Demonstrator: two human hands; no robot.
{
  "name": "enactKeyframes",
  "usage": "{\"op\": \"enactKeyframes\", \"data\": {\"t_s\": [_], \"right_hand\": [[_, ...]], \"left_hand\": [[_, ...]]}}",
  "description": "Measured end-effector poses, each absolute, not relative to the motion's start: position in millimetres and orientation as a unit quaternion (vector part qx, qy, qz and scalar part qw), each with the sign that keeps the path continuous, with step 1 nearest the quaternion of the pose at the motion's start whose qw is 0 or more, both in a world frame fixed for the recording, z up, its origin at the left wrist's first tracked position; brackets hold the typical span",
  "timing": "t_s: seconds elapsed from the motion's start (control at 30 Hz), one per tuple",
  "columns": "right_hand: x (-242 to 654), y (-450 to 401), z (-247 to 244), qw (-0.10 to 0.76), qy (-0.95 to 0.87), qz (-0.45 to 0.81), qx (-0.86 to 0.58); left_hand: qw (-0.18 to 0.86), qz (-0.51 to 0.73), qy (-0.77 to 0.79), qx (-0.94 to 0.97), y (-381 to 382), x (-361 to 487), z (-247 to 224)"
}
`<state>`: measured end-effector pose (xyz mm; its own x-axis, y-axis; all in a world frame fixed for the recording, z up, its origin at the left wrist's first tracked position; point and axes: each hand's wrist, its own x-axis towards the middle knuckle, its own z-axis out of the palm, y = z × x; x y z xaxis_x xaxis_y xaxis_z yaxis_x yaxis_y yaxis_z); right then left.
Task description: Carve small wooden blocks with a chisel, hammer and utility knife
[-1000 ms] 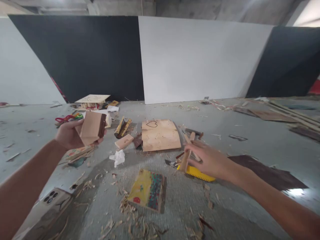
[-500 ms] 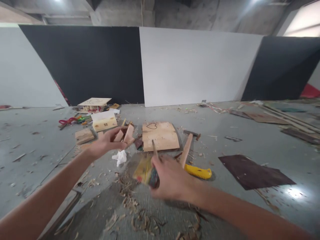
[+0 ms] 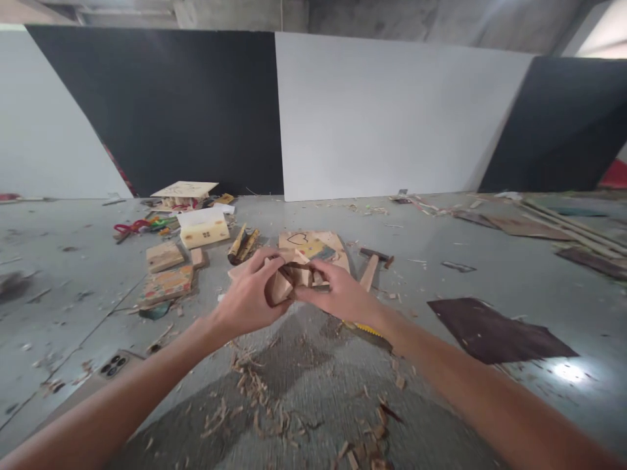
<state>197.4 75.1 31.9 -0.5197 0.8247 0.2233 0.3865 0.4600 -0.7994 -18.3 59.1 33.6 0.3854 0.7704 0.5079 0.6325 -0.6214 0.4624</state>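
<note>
My left hand (image 3: 252,292) and my right hand (image 3: 341,292) meet in the middle, low over the floor. The left is closed around a pale wooden block (image 3: 279,287). Fingers of the right pinch the side of another small wooden block (image 3: 300,277) beside it. Partly hidden behind the hands lies a wooden board (image 3: 341,262) with a heart outline drawn on it. On that board rests a flat yellow and blue-grey piece (image 3: 316,248). To the right of my right hand is a hammer (image 3: 369,273), and a yellow handle (image 3: 368,331) shows under my right wrist.
Left of the hands lie rolled yellow-and-dark pieces (image 3: 243,245), a wood block (image 3: 164,256), a painted board (image 3: 169,284) and a pale wooden box (image 3: 204,228). A phone (image 3: 117,365) is by my left forearm. Dark sheet (image 3: 499,329) lies right; shavings (image 3: 255,385) litter the floor.
My right hand has let go of the colourful piece and moved up to the blocks. The left hand has shifted right with its blocks. A painted board now shows at left.
</note>
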Motion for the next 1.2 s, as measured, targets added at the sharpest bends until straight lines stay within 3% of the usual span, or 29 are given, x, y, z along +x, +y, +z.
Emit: {"op": "enactKeyframes", "data": {"t_s": [0.17, 0.3, 0.43, 0.67, 1.2], "right_hand": [[211, 86, 26, 0.369, -0.662, 0.459, -0.464], [225, 101, 20, 0.434, -0.568, 0.544, -0.439], [226, 103, 15, 0.458, -0.533, 0.597, -0.387], [226, 95, 19, 0.429, -0.557, 0.628, -0.333], [226, 88, 19, 0.446, -0.523, 0.634, -0.353]], "left_hand": [[0.556, 0.509, 0.375, 0.540, 64, -14, 37], [0.715, 0.494, 0.310, 0.385, 67, -20, 36], [0.708, 0.501, 0.327, 0.374, 64, -21, 29], [0.645, 0.514, 0.398, 0.401, 65, -20, 25], [0.619, 0.523, 0.431, 0.396, 67, -22, 26]]}}
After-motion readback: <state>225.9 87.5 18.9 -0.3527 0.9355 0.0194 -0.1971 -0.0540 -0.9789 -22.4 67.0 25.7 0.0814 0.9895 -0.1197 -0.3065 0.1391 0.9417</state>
